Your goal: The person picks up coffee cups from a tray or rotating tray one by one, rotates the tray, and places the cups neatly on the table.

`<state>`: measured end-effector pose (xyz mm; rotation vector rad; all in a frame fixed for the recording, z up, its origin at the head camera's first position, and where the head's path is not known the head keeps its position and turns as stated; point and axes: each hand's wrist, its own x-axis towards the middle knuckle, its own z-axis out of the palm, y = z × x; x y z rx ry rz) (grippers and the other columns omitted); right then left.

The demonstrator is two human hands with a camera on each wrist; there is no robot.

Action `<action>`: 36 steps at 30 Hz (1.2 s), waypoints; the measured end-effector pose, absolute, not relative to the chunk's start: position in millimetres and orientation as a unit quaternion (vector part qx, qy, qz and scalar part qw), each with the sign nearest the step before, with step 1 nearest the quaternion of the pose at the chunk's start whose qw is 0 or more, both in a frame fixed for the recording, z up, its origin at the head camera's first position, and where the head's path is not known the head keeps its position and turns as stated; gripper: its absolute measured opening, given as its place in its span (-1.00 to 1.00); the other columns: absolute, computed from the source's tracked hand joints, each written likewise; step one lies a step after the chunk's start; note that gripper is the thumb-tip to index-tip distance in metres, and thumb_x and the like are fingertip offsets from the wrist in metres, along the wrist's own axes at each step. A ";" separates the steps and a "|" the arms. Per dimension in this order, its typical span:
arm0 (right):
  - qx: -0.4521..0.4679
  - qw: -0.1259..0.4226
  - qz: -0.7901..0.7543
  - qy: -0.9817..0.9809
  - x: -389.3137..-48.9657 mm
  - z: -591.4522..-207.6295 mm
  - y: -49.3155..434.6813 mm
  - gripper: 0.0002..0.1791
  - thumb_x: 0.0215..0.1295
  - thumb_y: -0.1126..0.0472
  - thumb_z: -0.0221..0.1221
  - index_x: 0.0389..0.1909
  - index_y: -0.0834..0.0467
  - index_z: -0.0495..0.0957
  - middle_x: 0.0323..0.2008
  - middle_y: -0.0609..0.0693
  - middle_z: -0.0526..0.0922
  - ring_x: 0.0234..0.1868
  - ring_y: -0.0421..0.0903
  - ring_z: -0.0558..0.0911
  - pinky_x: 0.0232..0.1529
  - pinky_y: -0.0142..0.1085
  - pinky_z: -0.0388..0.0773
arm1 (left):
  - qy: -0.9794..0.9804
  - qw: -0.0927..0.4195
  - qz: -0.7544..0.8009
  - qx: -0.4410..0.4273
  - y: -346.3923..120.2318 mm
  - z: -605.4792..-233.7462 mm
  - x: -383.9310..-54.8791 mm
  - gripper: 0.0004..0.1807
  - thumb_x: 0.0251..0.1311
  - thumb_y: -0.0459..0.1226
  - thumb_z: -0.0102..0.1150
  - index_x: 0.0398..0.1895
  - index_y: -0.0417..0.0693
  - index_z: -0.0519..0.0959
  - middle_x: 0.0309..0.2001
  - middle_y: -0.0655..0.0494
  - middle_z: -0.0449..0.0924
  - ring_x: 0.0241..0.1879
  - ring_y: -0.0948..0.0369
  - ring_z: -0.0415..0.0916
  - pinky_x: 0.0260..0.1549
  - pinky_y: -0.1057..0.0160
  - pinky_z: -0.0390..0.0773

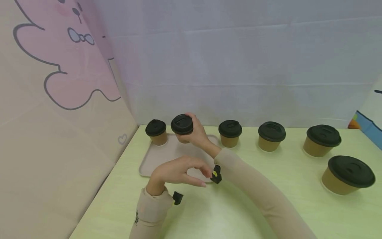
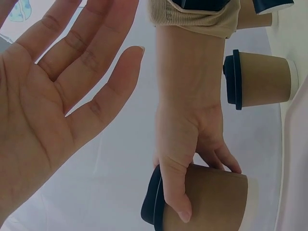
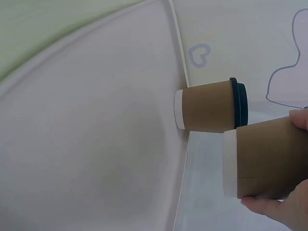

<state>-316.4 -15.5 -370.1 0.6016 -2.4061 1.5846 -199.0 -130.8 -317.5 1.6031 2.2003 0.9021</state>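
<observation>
My right hand (image 1: pixel 197 132) grips a brown paper coffee cup (image 1: pixel 182 124) with a black lid, its thumb and fingers around the sleeve. In the right wrist view the white base of this cup (image 3: pixel 269 161) hangs apart from the pale tray (image 3: pixel 110 106). A second lidded cup (image 1: pixel 156 132) stands upright in the tray's back left corner. Over the tray's front part hovers my left hand (image 1: pixel 180 171), holding nothing. The left wrist view shows that left hand's palm (image 2: pixel 33 106) with relaxed, spread fingers.
Right of the tray, more lidded cups (image 1: pixel 230 133) (image 1: pixel 271 136) (image 1: pixel 322 140) line the back of the light green table (image 1: pixel 253 205). Another cup (image 1: pixel 347 174) stands nearer at the far right. A white cloth (image 1: pixel 238 66) hangs behind, and a printed curtain (image 1: pixel 74 142) borders the left.
</observation>
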 end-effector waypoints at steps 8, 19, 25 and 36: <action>0.214 0.102 0.539 -0.808 -312.7 -371.9 -9.1 -0.03 -0.18 0.27 0.44 0.31 0.05 0.13 0.21 0.13 0.34 0.23 0.06 0.35 0.24 0.01 0.26 | 0.758 0.135 0.307 0.559 -131.4 -317.8 -199.4 -0.75 0.12 -0.26 0.22 -0.14 -0.14 0.54 -0.16 0.08 0.62 -0.08 0.32 0.54 0.00 0.39 0.48; 0.226 0.104 0.544 -0.801 -305.4 -371.7 -2.1 -0.02 -0.21 0.28 0.45 0.30 0.05 0.15 0.21 0.12 0.35 0.23 0.07 0.37 0.23 0.01 0.27 | 0.759 0.135 0.306 0.558 -131.3 -320.4 -201.2 -0.76 0.14 -0.25 0.21 -0.14 -0.11 0.53 -0.17 0.11 0.60 -0.08 0.33 0.52 0.02 0.40 0.46; 0.234 0.099 0.546 -0.799 -299.9 -370.4 0.5 -0.02 -0.23 0.29 0.45 0.29 0.09 0.16 0.21 0.15 0.37 0.22 0.07 0.38 0.23 0.01 0.27 | 0.758 0.132 0.306 0.561 -131.0 -320.5 -201.5 -0.76 0.12 -0.25 0.22 -0.15 -0.13 0.53 -0.17 0.09 0.61 -0.09 0.32 0.53 0.01 0.40 0.46; 0.216 0.098 0.544 -0.805 -294.2 -369.1 10.0 -0.01 -0.24 0.32 0.44 0.30 0.08 0.17 0.21 0.14 0.38 0.22 0.07 0.38 0.23 0.01 0.27 | 0.761 0.144 0.308 0.553 -129.6 -319.6 -201.3 -0.75 0.12 -0.26 0.22 -0.14 -0.13 0.53 -0.17 0.07 0.61 -0.09 0.32 0.52 0.01 0.40 0.46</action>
